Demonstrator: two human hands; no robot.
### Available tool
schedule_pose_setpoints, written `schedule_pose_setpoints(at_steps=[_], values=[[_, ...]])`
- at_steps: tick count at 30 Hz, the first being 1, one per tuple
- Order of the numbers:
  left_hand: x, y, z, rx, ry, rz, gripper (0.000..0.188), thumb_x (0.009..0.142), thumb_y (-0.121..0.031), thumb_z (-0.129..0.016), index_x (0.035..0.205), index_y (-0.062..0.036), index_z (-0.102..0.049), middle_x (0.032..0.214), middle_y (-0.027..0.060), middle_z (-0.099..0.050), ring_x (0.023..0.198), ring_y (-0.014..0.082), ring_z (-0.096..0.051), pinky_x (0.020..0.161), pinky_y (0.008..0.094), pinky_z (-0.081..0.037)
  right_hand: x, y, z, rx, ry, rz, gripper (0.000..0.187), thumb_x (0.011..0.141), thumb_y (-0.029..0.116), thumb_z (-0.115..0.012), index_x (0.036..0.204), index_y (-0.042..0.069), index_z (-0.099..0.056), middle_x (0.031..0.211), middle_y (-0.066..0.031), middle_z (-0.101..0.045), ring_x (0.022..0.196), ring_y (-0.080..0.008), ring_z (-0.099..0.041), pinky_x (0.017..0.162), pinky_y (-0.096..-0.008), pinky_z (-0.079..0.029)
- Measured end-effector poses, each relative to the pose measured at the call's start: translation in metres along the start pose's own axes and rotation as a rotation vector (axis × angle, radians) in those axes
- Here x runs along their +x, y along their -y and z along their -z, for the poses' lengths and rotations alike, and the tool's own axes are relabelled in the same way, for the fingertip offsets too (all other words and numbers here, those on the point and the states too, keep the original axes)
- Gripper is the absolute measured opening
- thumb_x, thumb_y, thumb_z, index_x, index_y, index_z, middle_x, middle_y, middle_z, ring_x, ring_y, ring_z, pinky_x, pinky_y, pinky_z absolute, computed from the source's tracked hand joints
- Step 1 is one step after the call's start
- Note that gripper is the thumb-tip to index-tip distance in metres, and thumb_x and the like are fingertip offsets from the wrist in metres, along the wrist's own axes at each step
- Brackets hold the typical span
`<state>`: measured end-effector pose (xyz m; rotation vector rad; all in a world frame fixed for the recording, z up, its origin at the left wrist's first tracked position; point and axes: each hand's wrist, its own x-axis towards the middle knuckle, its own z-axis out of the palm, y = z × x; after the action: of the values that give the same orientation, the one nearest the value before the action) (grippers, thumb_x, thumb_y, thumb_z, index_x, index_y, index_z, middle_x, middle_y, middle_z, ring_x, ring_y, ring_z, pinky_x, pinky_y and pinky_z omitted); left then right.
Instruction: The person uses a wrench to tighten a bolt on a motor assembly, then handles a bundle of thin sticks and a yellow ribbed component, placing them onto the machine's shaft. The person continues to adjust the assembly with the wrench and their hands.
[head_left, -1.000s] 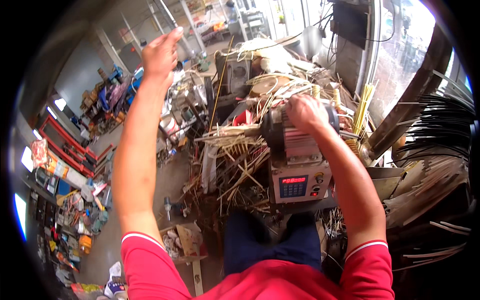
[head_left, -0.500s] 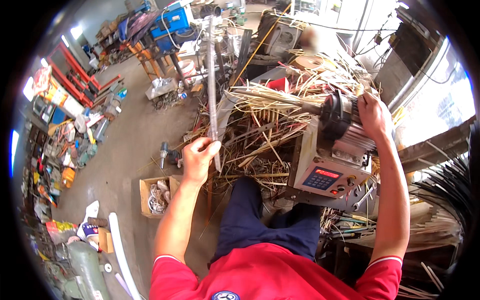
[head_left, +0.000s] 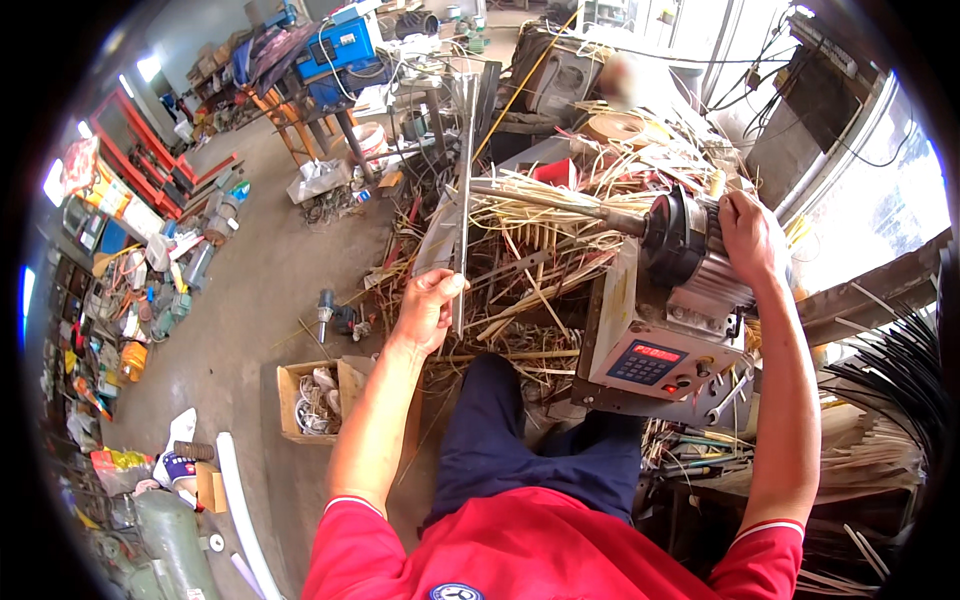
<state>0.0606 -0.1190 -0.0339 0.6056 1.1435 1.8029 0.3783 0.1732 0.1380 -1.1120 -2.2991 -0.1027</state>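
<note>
Pinched between the thumb and fingers of my left hand [head_left: 428, 310] is a long, thin, flat grey metal strip [head_left: 464, 180], much like a steel ruler. It stands nearly upright in the picture, its far end by the tip of a metal shaft [head_left: 560, 204]. That shaft sticks out leftward from an electric motor [head_left: 712, 285] with a black front and silver fins. My right hand [head_left: 752, 240] is closed over the motor's far upper side; its fingertips are partly hidden. Below the motor sits a control box [head_left: 620, 335] with a lit red display, keypad and knobs.
Tangled pale strips [head_left: 640, 160] pile up behind the shaft. A wrench [head_left: 728, 397] lies right of the control box. On the floor to the left are a power drill [head_left: 327, 312], a cardboard box [head_left: 290, 402] of white cord and a white tube [head_left: 238, 500]. Black rods [head_left: 895, 370] fan out at right.
My left hand has moved right with the metal strip, bringing it close to the shaft's tip and turning it more edge-on. My right hand stays on the motor.
</note>
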Motion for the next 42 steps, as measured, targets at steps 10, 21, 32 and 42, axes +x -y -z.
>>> schedule_pose_setpoints(at_steps=[10, 21, 32, 42], values=[[0.002, 0.003, -0.003, 0.082, -0.006, 0.007, 0.012, 0.092, -0.018, -0.071, 0.09, -0.0069, -0.067, 0.063, -0.008, -0.051, 0.046, 0.0002, -0.036, 0.041, 0.016, -0.027, 0.001, -0.004, -0.005, -0.053, 0.032, -0.027, 0.028, 0.097, 0.03, -0.053, 0.101, 0.007, -0.067, 0.098, -0.0197, -0.068, 0.095, -0.0414, -0.064, 0.082, -0.0475, -0.05], [0.01, -0.006, 0.012, 0.241, 0.008, 0.039, 0.017, 0.09, -0.017, -0.075, 0.09, -0.0039, -0.063, 0.067, -0.0074, -0.05, 0.047, -0.0004, -0.037, 0.043, 0.0169, -0.028, -0.003, 0.003, 0.002, 0.017, -0.003, -0.019, 0.026, 0.094, 0.026, -0.054, 0.094, 0.004, -0.066, 0.092, -0.0224, -0.068, 0.09, -0.0421, -0.065, 0.08, -0.0487, -0.05], [0.004, -0.016, 0.011, 0.068, 0.094, 0.063, 0.019, 0.089, -0.019, -0.076, 0.095, -0.0026, -0.067, 0.069, -0.0056, -0.056, 0.047, 0.0004, -0.038, 0.043, 0.0161, -0.028, -0.006, -0.004, -0.002, 0.013, -0.259, 0.123, 0.017, 0.09, 0.017, -0.06, 0.1, 0.006, -0.068, 0.101, -0.017, -0.069, 0.1, -0.0364, -0.064, 0.086, -0.0455, -0.05], [-0.018, 0.003, -0.025, -0.255, 0.372, 0.054, 0.037, 0.083, -0.031, -0.082, 0.093, 0.0007, -0.066, 0.064, -0.0022, -0.047, 0.049, 0.0059, -0.037, 0.044, 0.0216, -0.03, -0.11, 0.183, -0.084, 1.363, 0.538, -0.198, 0.046, 0.096, 0.022, -0.064, 0.133, -0.003, -0.054, 0.12, -0.0192, -0.066, 0.117, -0.0267, -0.062, 0.1, -0.0385, -0.049]])
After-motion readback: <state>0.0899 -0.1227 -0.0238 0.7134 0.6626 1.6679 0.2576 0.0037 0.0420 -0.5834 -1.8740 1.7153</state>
